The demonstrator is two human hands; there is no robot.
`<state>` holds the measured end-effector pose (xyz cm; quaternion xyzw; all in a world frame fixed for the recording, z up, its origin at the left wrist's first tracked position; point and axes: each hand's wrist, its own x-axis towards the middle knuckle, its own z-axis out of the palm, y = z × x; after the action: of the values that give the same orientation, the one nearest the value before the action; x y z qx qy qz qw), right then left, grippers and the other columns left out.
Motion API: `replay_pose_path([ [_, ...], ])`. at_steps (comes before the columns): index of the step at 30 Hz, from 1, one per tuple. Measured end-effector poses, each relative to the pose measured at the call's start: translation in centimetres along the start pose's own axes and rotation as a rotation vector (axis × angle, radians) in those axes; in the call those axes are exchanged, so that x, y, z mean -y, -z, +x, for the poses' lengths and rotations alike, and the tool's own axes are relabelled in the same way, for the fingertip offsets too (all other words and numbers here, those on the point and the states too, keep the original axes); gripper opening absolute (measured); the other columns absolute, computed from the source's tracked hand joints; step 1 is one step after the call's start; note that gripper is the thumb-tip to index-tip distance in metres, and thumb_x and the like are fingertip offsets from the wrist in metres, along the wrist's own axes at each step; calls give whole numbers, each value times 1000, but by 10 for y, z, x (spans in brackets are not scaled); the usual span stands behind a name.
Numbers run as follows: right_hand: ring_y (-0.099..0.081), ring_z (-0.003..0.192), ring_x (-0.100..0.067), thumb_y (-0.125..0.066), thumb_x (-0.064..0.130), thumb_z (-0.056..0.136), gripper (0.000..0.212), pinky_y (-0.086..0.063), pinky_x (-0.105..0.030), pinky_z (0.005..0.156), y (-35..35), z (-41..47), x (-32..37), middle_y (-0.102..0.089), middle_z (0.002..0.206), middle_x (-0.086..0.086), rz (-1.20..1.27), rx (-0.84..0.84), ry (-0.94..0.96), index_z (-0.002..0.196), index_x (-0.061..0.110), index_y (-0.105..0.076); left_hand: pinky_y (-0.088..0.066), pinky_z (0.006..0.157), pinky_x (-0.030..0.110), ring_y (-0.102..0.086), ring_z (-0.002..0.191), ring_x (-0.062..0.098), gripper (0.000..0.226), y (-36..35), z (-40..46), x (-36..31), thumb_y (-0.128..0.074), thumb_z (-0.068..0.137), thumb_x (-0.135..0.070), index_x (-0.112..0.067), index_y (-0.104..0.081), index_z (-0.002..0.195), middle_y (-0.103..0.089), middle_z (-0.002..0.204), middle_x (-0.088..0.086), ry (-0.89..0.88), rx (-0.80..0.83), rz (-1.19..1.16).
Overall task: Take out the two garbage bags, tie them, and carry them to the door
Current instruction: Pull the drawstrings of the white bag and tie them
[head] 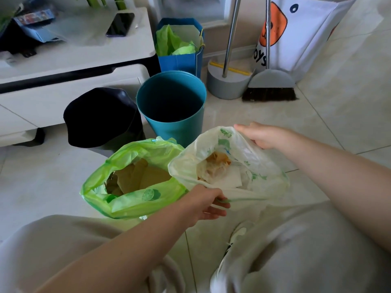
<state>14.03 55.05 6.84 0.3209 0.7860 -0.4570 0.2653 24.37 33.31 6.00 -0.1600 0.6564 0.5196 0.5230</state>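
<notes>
Two garbage bags stand open on the tiled floor between my knees. The green garbage bag (131,199) on the left holds brown cardboard scraps and nobody touches it. The pale white garbage bag (262,166) with green print sits to its right, with paper and food waste inside. My left hand (208,203) grips its near rim. My right hand (263,134) pinches its far rim, so the mouth is stretched open between both hands. Behind the bags stand a teal bin (171,115), empty inside, and a black bin (101,117).
A white low cabinet (69,60) with a phone and boxes fills the back left. A blue paper bag (182,60) with green tissue stands behind the teal bin. A grey dustpan (227,85), a broom (270,89) and a large white printed bag (300,39) line the back right.
</notes>
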Motion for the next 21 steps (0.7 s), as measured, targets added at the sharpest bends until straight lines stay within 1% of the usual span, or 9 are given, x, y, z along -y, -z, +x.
replay_pose_path([
  [3,-66,98,-34,-55,53,87,75,-53,-44,93,2,0,13,-62,124,-20,212,-22,63,137,0,-37,-52,63,23,-70,68,19,16,0,-5,-6,-59,81,-17,-9,-65,94,-77,80,1,-10,21,68],
  [6,-67,82,-27,-66,48,82,62,-56,-38,78,9,-12,26,-70,97,-12,292,21,159,124,3,-56,-50,65,25,-68,63,18,7,2,-10,-17,-58,83,-19,-13,-61,85,-76,75,1,-66,-23,40],
  [8,-71,85,-26,-70,50,78,61,-59,-40,77,12,-23,25,-72,100,-11,177,41,197,120,7,-59,-50,67,26,-68,61,16,6,3,-15,-26,-56,85,-21,-15,-59,84,-75,70,0,-117,-48,10],
  [11,-68,97,-28,-68,69,65,79,-55,-46,90,14,-44,16,-67,112,-9,-128,74,183,120,13,-58,-50,64,25,-67,60,16,9,8,-23,-37,-56,84,-20,-15,-64,84,-73,66,-1,-183,-103,-20],
  [12,-66,100,-26,-67,70,64,73,-53,-45,93,15,-50,12,-67,111,-6,-240,87,199,114,18,-63,-50,63,25,-68,60,17,10,10,-27,-39,-57,83,-19,-14,-65,83,-73,66,0,-201,-127,-33],
  [13,-65,99,-23,-69,66,67,57,-52,-40,92,16,-53,7,-68,108,-3,-321,99,226,106,24,-69,-51,63,25,-68,61,17,10,13,-30,-41,-57,84,-19,-14,-66,81,-73,67,2,-216,-152,-51],
  [15,-63,85,-20,-71,49,76,24,-50,-31,75,18,-60,1,-71,97,-1,-370,111,267,87,29,-75,-52,63,27,-68,64,19,12,19,-34,-43,-56,85,-17,-11,-65,80,-73,71,5,-236,-196,-99],
  [16,-61,77,-20,-71,43,79,16,-47,-31,67,19,-64,-1,-70,91,-2,-363,109,271,83,28,-75,-52,64,28,-67,65,21,12,22,-36,-43,-55,86,-16,-10,-64,81,-73,74,7,-242,-215,-121],
  [21,-61,74,-19,-52,21,92,18,-52,-31,68,21,-78,-7,-64,81,-6,-252,76,211,86,12,-66,-53,64,28,-67,67,23,10,35,-41,-48,-58,83,-8,-3,-64,77,-67,74,11,-271,-306,-129],
])
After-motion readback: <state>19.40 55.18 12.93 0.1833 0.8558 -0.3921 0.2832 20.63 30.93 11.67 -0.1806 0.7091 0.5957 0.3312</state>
